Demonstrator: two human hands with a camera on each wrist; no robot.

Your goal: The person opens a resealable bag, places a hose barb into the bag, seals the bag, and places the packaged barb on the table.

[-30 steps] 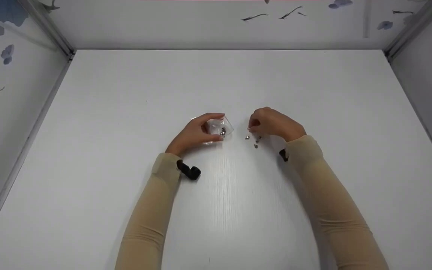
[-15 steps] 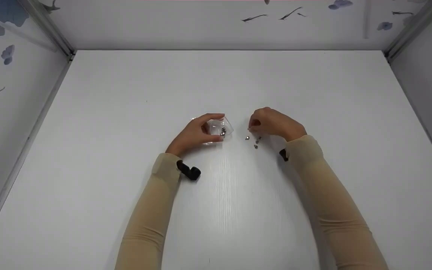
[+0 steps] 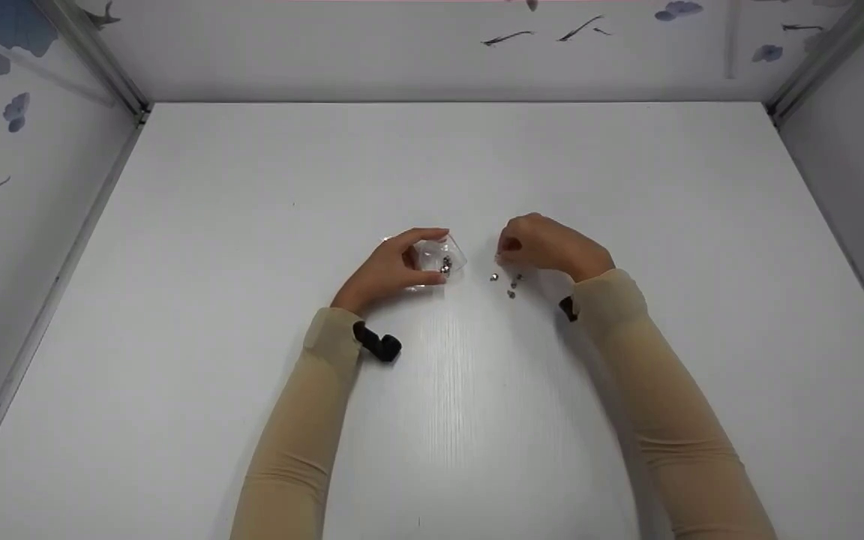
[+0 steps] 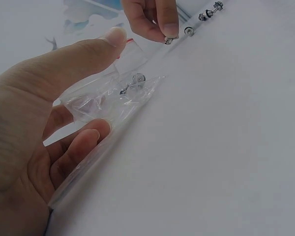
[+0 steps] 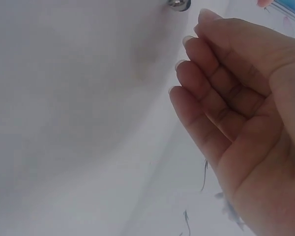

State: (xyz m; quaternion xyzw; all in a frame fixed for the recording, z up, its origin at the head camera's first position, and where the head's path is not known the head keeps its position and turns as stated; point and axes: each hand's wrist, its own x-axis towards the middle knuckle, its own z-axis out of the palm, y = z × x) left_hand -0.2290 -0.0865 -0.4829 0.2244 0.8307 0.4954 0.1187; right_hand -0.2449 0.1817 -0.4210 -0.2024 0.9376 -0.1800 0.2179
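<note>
My left hand [image 3: 385, 271] holds a clear plastic zip bag [image 4: 96, 101] with its thumb on one side and curled fingers on the other. Inside the bag lie a few shiny metal screws [image 4: 136, 80], seen through the film. To the right, my right hand [image 3: 552, 246] pinches one small metal screw [image 4: 169, 40] between thumb and fingertip, low over the table; the left wrist view shows this best. Several loose screws [image 3: 512, 284] lie just below that hand, the nearest one [image 3: 494, 277] by its fingertips. In the right wrist view the pinched screw is hidden.
The white table [image 3: 432, 420] has a raised wall [image 3: 327, 60] at the back and walls along both sides, printed with blue flowers. A black wrist camera [image 3: 379, 343] sits at my left cuff, another [image 3: 568, 308] at my right.
</note>
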